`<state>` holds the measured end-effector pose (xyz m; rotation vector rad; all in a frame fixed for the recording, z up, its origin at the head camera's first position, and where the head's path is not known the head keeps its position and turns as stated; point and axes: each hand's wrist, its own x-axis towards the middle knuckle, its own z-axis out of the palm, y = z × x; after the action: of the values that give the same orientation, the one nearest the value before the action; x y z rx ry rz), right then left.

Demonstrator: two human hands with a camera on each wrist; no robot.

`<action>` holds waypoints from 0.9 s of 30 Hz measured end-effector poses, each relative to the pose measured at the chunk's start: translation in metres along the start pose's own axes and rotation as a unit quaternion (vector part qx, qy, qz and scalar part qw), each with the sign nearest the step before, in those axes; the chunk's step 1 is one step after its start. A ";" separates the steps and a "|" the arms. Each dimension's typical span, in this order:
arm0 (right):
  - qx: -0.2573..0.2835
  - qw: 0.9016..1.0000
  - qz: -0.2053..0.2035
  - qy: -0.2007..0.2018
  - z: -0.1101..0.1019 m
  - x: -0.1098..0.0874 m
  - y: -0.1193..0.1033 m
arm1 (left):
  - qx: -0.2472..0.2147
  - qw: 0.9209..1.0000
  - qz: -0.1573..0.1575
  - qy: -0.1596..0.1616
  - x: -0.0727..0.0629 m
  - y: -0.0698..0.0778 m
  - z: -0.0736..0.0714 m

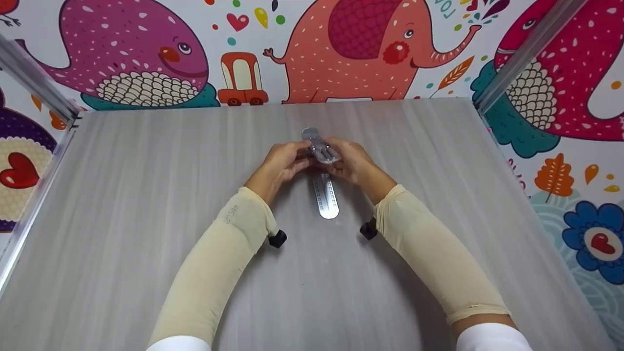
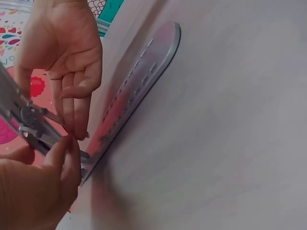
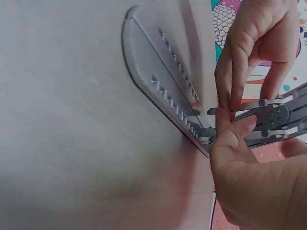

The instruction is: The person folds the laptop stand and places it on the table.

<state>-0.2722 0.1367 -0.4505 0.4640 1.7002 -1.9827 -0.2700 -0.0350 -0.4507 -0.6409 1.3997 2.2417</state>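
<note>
A grey folding stand (image 1: 328, 207) stands unfolded over the table, its long rounded base (image 2: 165, 40) lined with two rows of notches. The upper section (image 3: 277, 115) is hinged and tilted up from that base, with slim support legs at its sides. My left hand (image 1: 285, 160) holds the upper section from the left, thumb on its edge, fingertips at a support leg. From the right, my right hand (image 1: 355, 161) holds the same section, thumb on top and fingers curled beneath at the leg ends. The fingertips of both hands meet close under the hinge.
A pale wood-grain table (image 1: 122, 243) spreads around the hands. Behind it rises a wall (image 1: 253, 29) printed with cartoon animals, and metal frame posts (image 1: 529, 56) stand at the back corners. Small black wrist cameras (image 1: 278, 239) hang under the sleeves.
</note>
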 end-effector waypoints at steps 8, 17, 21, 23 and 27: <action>-0.045 0.998 -0.030 0.019 -0.001 0.003 0.004 | 0.002 1.000 0.006 -0.008 0.003 -0.002 0.001; -0.095 0.993 -0.056 0.036 -0.001 0.004 0.009 | 0.043 0.999 0.024 0.002 0.001 -0.005 0.003; -0.182 0.979 -0.076 0.049 -0.003 0.003 0.013 | 0.102 0.994 0.033 -0.003 0.002 -0.009 0.000; -0.227 0.969 -0.084 0.056 -0.004 0.003 0.014 | 0.143 0.989 0.039 0.001 0.002 -0.010 -0.001; -0.299 0.946 -0.101 0.068 -0.004 0.000 0.015 | 0.224 0.973 0.052 0.023 0.002 -0.013 -0.002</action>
<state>-0.2641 0.1384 -0.4640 0.2132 2.3921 -1.4639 -0.2644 -0.0315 -0.4618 -0.4728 1.9179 1.8899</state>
